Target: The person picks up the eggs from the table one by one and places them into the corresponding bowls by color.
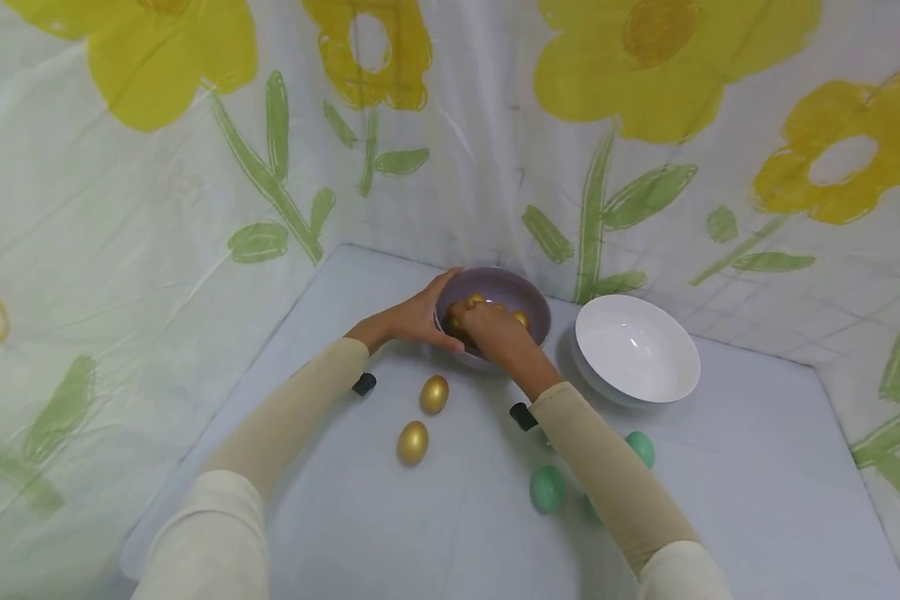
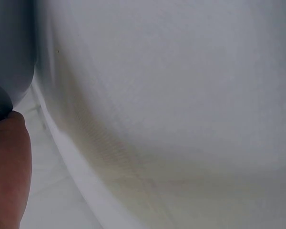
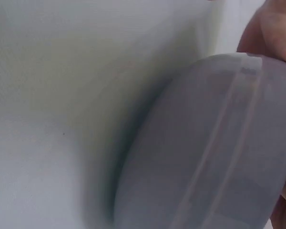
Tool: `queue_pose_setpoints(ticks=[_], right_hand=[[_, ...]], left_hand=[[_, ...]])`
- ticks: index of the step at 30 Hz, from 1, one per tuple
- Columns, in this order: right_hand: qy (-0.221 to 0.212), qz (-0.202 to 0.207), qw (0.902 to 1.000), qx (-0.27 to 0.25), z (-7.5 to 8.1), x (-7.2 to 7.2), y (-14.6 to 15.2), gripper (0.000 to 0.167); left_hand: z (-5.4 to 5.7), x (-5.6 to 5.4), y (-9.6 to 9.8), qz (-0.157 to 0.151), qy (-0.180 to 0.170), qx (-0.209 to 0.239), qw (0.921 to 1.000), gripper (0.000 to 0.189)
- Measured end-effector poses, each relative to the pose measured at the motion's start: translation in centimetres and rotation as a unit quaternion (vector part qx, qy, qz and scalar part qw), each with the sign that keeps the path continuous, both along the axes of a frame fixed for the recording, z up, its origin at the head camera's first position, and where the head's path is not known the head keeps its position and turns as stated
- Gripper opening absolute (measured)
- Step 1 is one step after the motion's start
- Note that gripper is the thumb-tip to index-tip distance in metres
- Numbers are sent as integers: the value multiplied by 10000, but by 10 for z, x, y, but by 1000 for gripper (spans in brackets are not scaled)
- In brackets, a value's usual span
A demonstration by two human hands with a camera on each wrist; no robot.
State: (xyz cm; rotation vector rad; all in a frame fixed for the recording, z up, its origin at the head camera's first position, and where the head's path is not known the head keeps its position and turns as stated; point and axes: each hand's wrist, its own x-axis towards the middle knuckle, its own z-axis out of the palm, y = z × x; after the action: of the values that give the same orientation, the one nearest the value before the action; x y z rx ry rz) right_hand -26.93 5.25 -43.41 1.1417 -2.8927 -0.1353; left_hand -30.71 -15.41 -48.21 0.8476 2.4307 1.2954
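Note:
In the head view, a purple bowl (image 1: 534, 298) stands at the back of the table with several golden eggs in it. My left hand (image 1: 417, 318) grips its left side, thumb along the near rim and fingers toward the far rim. My right hand (image 1: 497, 335) reaches inside over the near right rim, its curled fingers around a golden egg (image 1: 456, 327), partly hidden. The bowl's outer wall (image 3: 205, 143) fills much of the right wrist view. Only a dark edge of the bowl (image 2: 12, 47) and part of the left hand (image 2: 9, 171) show in the left wrist view.
Two more golden eggs (image 1: 434, 394) lie on the table (image 1: 345, 517) in front of the bowl. Right of it stands a white bowl (image 1: 637, 350). Several green eggs (image 1: 547, 489) lie around the right forearm, some partly hidden. A flowered curtain (image 1: 450, 167) borders the table.

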Motion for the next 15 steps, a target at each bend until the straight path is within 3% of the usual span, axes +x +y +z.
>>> queue_pose_setpoints(ticks=[3, 7, 12, 15], right_hand=[[-359, -282, 9989, -65, 8, 3, 3, 32], [-780, -438, 9938, -667, 25, 9, 10, 42], [-551, -451, 9828, -1706, 53, 22, 23, 61], [-567, -533, 9721, -2213, 71, 32, 32, 62]], left_hand=[[0, -1, 1, -9, 30, -23, 10000, 147], [0, 0, 0, 3, 60, -123, 9999, 149], [2, -2, 0, 48, 105, -215, 9997, 150], [3, -1, 1, 33, 71, -191, 9998, 148]])
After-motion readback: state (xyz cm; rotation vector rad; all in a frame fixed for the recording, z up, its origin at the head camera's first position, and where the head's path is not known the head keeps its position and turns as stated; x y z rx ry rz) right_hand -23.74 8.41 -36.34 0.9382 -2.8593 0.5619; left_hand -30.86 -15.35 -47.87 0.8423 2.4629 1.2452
